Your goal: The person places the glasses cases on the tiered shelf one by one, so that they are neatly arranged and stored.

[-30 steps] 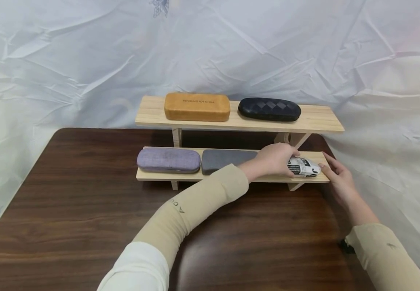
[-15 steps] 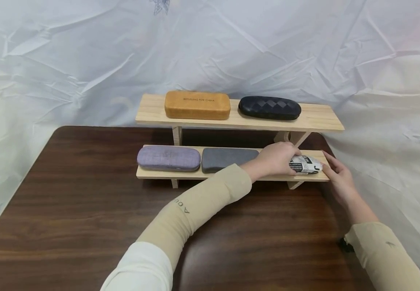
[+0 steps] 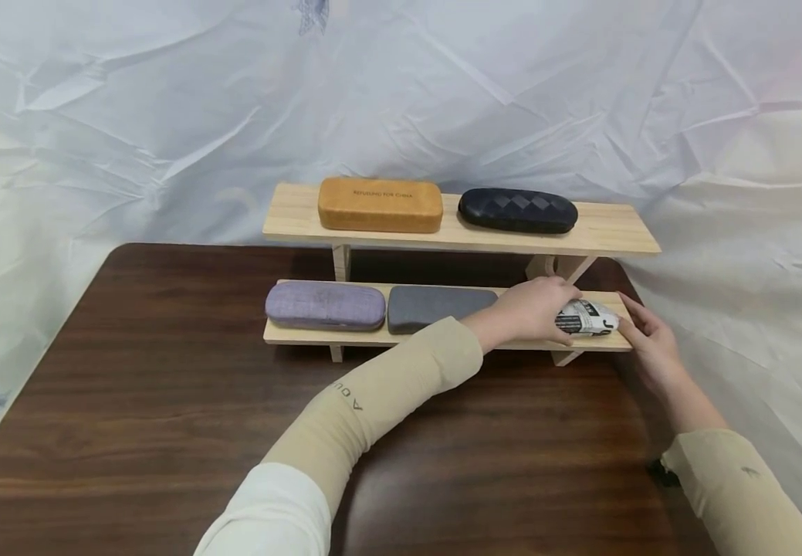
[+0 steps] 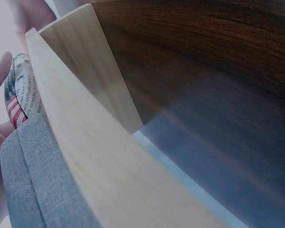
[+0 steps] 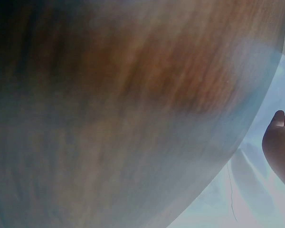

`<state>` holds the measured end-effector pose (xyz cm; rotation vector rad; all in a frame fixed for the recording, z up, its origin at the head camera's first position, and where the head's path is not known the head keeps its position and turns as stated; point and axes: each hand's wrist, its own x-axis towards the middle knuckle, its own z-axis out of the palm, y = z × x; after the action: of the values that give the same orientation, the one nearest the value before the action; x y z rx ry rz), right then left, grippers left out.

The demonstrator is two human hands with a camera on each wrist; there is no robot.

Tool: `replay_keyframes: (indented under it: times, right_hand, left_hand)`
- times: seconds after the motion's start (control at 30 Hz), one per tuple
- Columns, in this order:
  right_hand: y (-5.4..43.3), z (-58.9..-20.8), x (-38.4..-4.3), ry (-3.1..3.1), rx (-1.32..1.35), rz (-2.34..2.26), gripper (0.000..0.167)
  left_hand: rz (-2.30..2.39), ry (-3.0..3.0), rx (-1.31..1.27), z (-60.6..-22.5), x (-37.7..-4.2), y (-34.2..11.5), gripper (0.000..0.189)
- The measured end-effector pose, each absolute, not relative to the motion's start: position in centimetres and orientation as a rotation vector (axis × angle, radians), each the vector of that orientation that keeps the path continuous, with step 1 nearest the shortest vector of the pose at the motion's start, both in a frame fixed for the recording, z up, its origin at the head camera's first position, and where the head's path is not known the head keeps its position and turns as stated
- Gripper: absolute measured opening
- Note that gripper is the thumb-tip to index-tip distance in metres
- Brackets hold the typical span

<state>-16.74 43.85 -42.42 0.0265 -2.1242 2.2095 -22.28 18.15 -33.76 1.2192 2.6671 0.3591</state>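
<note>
Reaching across the lower board, my left hand (image 3: 538,310) holds a glasses case with black-and-white newspaper print (image 3: 587,318) at the right of the two-tier wooden rack. Its left part is hidden behind the hand. In the left wrist view, the printed case (image 4: 24,92) lies end to end with a grey glasses case (image 4: 31,166). My right hand (image 3: 656,355) grips the right end of the lower board (image 3: 607,300), thumb in front by the case's tip and fingers behind. Only part of the right hand (image 5: 281,147) shows in the right wrist view.
A purple glasses case (image 3: 324,304) lies left on the lower board. The upper board (image 3: 612,228) bears a tan case (image 3: 380,205) and a black woven-pattern case (image 3: 517,211). The rack stands on a dark wooden table (image 3: 164,401), before a white sheet (image 3: 199,116).
My left hand and the printed case have shifted slightly right along the lower board. The right hand stays at the board's end.
</note>
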Motion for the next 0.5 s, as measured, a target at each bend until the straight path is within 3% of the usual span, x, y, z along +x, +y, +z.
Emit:
replay_keyframes:
  times: [0.5]
  right_hand:
    - [44.1, -42.4, -16.7, -2.184, 0.02, 2.158, 0.06]
  left_hand:
    - [0.289, 2.708, 1.371, -33.0, -20.7, 16.1, 0.078]
